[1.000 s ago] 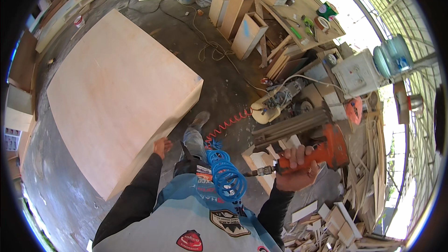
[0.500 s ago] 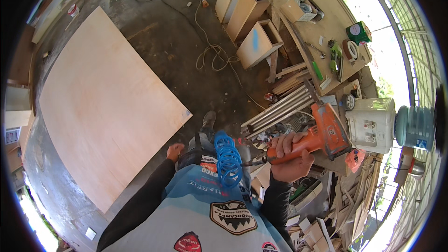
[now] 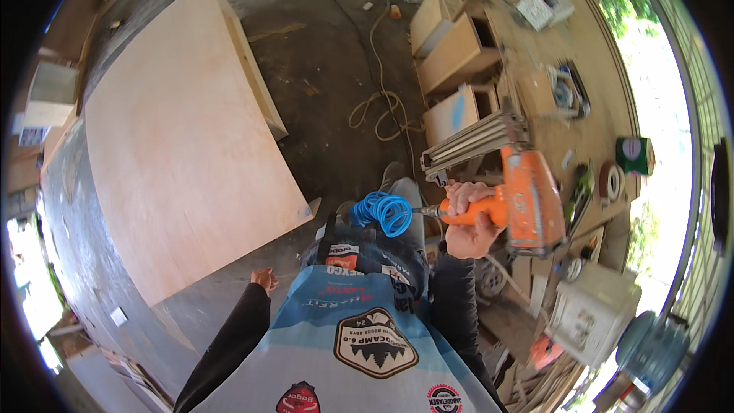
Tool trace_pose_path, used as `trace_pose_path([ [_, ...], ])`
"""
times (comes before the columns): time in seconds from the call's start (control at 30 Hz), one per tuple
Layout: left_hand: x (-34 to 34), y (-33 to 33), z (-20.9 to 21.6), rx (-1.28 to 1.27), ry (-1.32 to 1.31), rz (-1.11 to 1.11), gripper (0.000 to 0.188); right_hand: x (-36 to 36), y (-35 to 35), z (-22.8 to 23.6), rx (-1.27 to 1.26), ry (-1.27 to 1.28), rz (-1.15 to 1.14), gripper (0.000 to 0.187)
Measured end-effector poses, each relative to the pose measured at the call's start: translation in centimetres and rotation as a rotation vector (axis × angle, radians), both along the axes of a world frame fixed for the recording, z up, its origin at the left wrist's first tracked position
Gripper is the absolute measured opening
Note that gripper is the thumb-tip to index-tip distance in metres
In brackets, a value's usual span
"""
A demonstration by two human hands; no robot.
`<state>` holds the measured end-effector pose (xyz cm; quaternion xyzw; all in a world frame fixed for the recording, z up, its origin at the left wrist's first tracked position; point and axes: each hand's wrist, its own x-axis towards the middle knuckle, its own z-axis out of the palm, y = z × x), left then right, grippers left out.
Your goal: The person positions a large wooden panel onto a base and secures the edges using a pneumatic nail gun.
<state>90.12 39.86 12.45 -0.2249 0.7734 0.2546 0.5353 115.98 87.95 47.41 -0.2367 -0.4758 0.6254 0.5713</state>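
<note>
Right of the frame's centre, the right hand is clenched around the orange grip of a pneumatic nail gun, its bulky orange body pointing toward the right edge and its long metal nail magazine slanting up and left; the grip looks like a carrying hold, with the tool kept level beside the body rather than pressed to any surface. From the butt of the handle a coiled blue air hose hangs just left of the fist, bunched against the person's trouser leg, probably because the slack has nowhere else to fall. The left hand sits lower and left of centre, holding nothing, fingers loosely curled, hanging near the lower corner of a large plywood panel without touching it. That panel fills the left half of the frame and appears to rest flat on a low box-like frame. Beyond, in the upper middle, a pale cord lies looped on the concrete floor. Small open wooden boxes stand beside a cluttered table along the right.
</note>
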Motion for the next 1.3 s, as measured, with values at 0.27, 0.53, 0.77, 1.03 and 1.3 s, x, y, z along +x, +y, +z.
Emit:
trace_pose_path([
  [0.27,7.8,18.2,-2.4,0.391,0.225,-0.084,0.020,-2.2,14.0,-5.2,-0.082,-0.156,0.274,0.037],
  [0.53,9.5,38.1,0.4,0.393,0.706,-0.263,0.026,-6.5,27.0,-5.7,-0.096,-0.372,0.476,0.035],
  [0.77,11.0,36.7,0.5,0.243,0.402,0.466,0.028,-14.0,33.7,-9.9,-0.301,-0.222,0.576,0.025],
  [1.03,10.3,41.3,-5.9,0.186,0.320,0.244,0.025,-29.6,41.5,-12.8,-0.336,-0.276,0.598,0.023],
  [1.3,-10.7,57.7,0.0,0.225,0.710,0.099,0.044,-47.7,50.6,-14.8,-0.606,-0.406,0.540,0.019],
])
